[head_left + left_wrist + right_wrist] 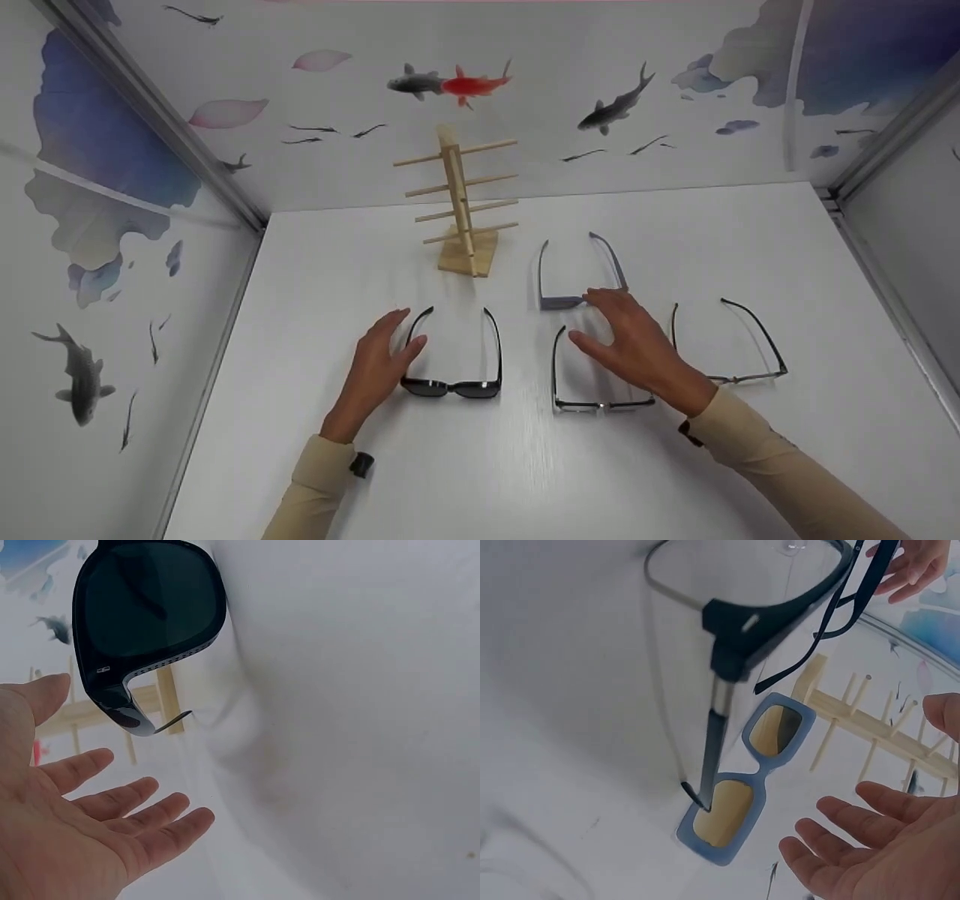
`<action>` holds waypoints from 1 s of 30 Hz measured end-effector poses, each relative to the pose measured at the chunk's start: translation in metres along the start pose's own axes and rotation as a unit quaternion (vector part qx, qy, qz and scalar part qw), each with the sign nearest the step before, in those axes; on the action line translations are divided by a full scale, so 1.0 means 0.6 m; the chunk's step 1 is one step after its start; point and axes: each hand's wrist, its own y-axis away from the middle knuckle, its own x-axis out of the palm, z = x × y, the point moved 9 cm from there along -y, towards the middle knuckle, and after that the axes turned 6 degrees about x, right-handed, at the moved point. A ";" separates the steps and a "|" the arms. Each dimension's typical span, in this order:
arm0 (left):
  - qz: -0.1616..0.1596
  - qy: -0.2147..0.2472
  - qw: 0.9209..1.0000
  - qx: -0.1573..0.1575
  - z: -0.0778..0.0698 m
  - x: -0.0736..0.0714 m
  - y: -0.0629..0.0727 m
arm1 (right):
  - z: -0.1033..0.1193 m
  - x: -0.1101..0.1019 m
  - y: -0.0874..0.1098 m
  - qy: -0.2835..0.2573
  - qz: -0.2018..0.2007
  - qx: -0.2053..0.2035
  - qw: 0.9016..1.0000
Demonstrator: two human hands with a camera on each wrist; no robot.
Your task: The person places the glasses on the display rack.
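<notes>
Beside the left arm of the black sunglasses [427, 388], my left hand [375, 367] hovers with thumb and fingers spread. The left wrist view shows one dark lens [150, 604] above that hand [97, 817], its palm holding nothing. My right hand [637, 345] is over the table between the blue-framed sunglasses [559, 303] and a pair of clear eyeglasses with a dark top bar [626, 404]. Its fingers overlap the blue frame in the head view. In the right wrist view its fingers are extended, apart from the blue frame [759, 795], and part of the clear eyeglasses is hidden under the forearm in the head view.
A wooden display stand [459, 187] with several crossbars rises at the back of the white table [480, 480]. Thin-framed eyeglasses [765, 376] lie at the right, partly behind the right wrist. Panels painted with fish [480, 84] enclose the table at the back and sides.
</notes>
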 end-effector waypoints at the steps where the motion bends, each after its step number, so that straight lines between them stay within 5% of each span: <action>1: -0.003 0.007 1.000 0.002 0.001 0.000 0.001 | 0.002 0.003 0.000 -0.008 0.005 0.002 1.000; 18: -0.029 0.106 0.994 -0.012 0.026 -0.001 0.024 | 0.044 0.057 0.005 -0.071 0.055 0.006 0.996; 30: -0.043 0.109 0.992 -0.049 0.045 -0.002 0.045 | 0.058 0.087 0.009 -0.146 0.088 0.017 0.985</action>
